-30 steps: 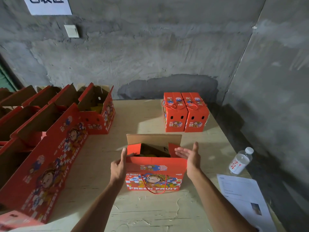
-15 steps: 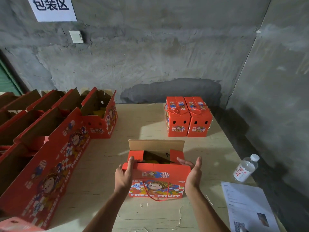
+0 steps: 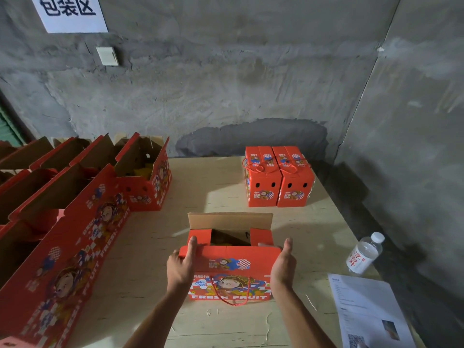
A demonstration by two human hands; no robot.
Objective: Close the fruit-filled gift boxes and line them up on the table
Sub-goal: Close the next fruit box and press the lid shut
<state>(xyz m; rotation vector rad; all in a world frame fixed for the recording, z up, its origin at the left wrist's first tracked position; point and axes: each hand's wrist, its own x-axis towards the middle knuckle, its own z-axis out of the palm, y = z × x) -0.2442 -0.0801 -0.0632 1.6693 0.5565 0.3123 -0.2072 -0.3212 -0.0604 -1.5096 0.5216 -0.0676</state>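
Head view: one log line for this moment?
left hand: on near flap | right hand: on near flap | open box: rear flap up | closed boxes: two, far right

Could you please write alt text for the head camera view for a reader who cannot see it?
Both hands, left hand and right hand, press a flap down over an open red gift box on a table. Two closed boxes stand side by side behind it, with open boxes at left.

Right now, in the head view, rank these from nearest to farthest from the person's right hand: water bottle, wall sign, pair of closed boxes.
From the right hand:
1. Water bottle, to its right on the table.
2. Closed boxes, beyond it near the wall.
3. Wall sign, high up, far left.
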